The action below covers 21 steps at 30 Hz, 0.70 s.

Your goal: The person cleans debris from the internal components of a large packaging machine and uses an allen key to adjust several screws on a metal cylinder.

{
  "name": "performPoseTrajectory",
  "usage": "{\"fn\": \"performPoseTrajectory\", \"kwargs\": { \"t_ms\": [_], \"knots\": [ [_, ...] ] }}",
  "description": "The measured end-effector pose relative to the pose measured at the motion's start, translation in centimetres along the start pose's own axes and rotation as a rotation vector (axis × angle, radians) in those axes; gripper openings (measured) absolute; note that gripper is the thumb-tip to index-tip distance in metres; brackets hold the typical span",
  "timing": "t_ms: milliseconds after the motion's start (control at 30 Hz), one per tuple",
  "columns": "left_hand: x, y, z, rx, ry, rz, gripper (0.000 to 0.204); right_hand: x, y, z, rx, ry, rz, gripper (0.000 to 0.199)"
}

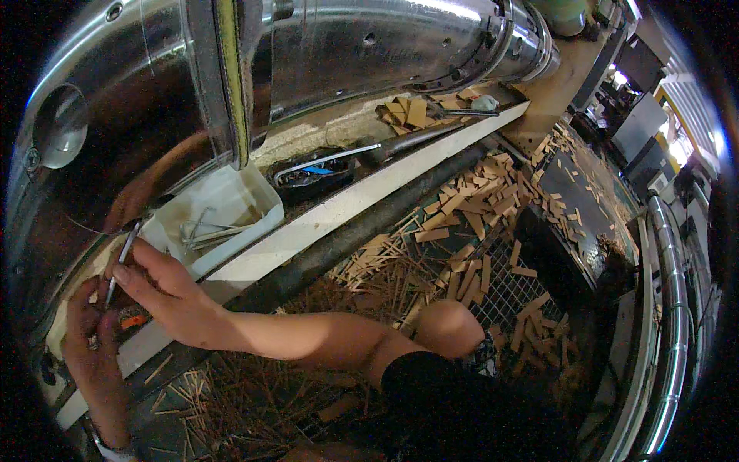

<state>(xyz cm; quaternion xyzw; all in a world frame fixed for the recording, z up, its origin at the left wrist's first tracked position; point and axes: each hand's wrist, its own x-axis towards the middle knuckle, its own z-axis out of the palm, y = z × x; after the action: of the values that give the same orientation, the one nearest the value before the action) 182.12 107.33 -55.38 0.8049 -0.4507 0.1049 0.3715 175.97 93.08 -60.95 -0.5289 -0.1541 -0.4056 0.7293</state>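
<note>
My right hand [165,296] reaches to the far left with its fingers closed on a thin metal rod [123,262], which stands tilted under the big cylinder. Just below the rod's lower end, my left hand [88,327] has its fingers curled together; whatever they pinch is too small and dark to make out. A small orange piece [133,321] lies between the two hands on the ledge. Beside my right hand stands a white plastic tray [265,204] with several bent metal hex keys [212,231] in it. Above hangs the shiny steel cylinder [339,58] with holes in its surface.
A long light-coloured rail [339,202] runs along the machine. Behind it lie a long metal bar [335,156], a dark pouch with a blue item [312,168] and cardboard scraps [412,113]. More cardboard scraps [493,192] cover the mesh floor [500,273]. Steel pipe [673,308] stands right.
</note>
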Motion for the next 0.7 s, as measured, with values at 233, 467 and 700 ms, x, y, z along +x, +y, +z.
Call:
{"fn": "performPoseTrajectory", "kwargs": {
  "t_ms": [233, 467, 700],
  "knots": [
    [-0.2, 0.1, 0.9, 0.118, 0.034, 0.058, 0.031, -0.6, 1.2, 0.5, 0.026, 0.029, 0.008, 0.016],
    [-0.9, 0.5, -1.2, 0.089, -0.038, 0.102, 0.031, -0.2, 1.8, 1.3, 0.439, -0.038, 0.013, 0.03],
    [0.4, 3.1, -1.1, 0.324, 0.062, 0.2, 0.039, 0.3, 3.6, 3.8, 1.093, -0.135, 0.204, 0.052]
  ]
}}
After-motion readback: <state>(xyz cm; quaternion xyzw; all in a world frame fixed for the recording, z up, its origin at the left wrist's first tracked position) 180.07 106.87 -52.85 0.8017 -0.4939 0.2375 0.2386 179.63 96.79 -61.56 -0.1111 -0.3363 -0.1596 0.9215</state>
